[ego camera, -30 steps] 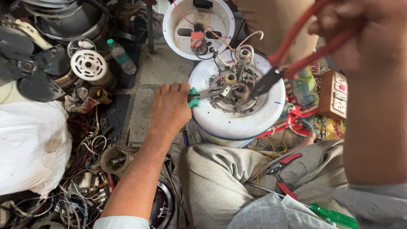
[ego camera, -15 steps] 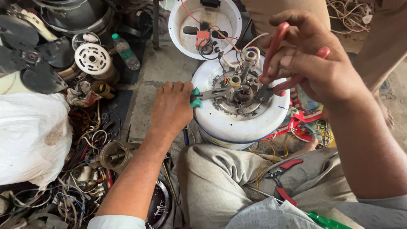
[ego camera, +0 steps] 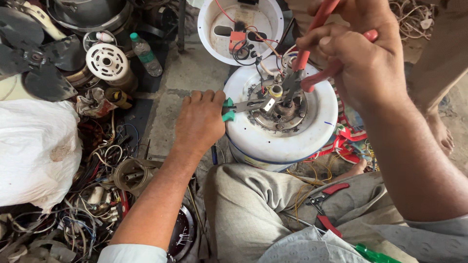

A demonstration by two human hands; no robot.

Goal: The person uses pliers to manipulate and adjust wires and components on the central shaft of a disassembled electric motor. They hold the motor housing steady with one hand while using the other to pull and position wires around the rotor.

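Fingers of the left hand [ego camera: 199,122] are clenched on green-handled pliers [ego camera: 243,105], whose jaws reach in over the motor's [ego camera: 280,124] left rim to the hub [ego camera: 277,91]. The right hand [ego camera: 363,51] grips red-handled pliers [ego camera: 307,63], nose down on the same hub from above. The white round motor stands between the knees; its rim shows bare all round the metal centre. A white cover [ego camera: 242,31] lies just beyond, wires joining the two. Left of the arm, tangled wires [ego camera: 92,204], a fan blade [ego camera: 34,58] and a white bag [ego camera: 36,151] crowd close. Spare red pliers [ego camera: 324,204] rest on the lap.
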